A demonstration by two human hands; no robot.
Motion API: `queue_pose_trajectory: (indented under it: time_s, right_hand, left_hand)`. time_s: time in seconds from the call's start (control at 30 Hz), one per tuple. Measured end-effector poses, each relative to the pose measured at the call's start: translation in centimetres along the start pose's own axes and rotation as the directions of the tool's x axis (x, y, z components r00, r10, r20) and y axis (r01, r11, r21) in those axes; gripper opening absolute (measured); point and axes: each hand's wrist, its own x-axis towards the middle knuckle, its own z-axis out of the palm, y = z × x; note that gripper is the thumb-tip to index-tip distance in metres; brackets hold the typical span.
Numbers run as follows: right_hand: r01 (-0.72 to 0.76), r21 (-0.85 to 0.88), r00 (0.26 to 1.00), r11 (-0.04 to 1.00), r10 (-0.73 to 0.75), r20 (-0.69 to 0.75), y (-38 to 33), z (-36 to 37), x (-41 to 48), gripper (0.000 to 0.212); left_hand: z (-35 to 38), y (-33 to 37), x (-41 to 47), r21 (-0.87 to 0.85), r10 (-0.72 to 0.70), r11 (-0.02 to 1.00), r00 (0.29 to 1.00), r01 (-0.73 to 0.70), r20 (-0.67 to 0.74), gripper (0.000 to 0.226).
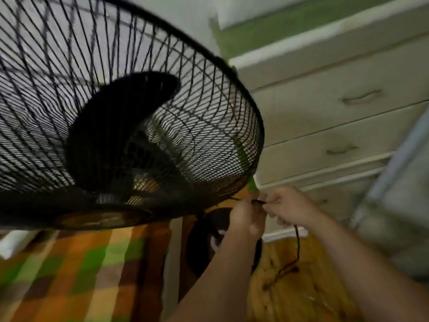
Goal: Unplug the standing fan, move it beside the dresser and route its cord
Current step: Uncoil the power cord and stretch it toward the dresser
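Pinching the cord [297, 242] in both hands, we hold it just under the fan [130, 108] cage.
Our left grip [248, 219] and right grip [289, 205] meet, fingers curled on the thin black line; below the right grip it drops to the wooden floor [301, 298]. Beyond the grips stands the dresser [336, 117]; left of them the checked bed [81, 263] edge hems a narrow floor strip. Our left arm hides part of the fan's base [197, 252]; blur softens the rest.

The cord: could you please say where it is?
Head view, lower right: the left hand and right hand pinch the cord under the fan guard; it hangs to the floor by the dresser.
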Motion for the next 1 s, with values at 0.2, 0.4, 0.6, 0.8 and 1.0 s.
queue_pose_trajectory:
  time_s: [0.2,0.4,0.6,0.8,1.0]
  right_hand:
    - [-0.077,-0.039,0.979,0.996,0.083,0.186,-2.5,-5.7,-4.8,0.009]
    - [-0.086,-0.191,0.958,0.978,0.134,0.253,-3.3,-11.1,-9.1,0.02]
    - [-0.127,-0.114,0.979,0.985,0.143,0.143,-7.1,-17.8,-10.2,0.022]
    - [-0.018,-0.244,0.991,0.97,0.049,0.124,-13.3,-22.5,-9.2,0.015]
    - [0.06,-0.319,0.978,0.946,0.008,0.208,-18.5,-26.1,-10.0,0.013]
  left_hand:
    - [3.9,1.4,-6.1,-0.094,-0.074,0.993,0.997,0.072,-0.017,0.024]
    - [7.1,3.7,-10.8,-0.252,-0.045,0.967,0.998,0.03,-0.053,0.038]
    - [11.8,3.9,-13.6,-0.242,-0.074,0.968,0.997,0.068,-0.014,0.039]
    - [16.9,5.5,-15.9,-0.263,-0.049,0.963,0.996,0.066,0.07,0.026]
    - [19.3,8.6,-19.1,-0.381,0.022,0.923,0.985,0.046,0.173,0.025]
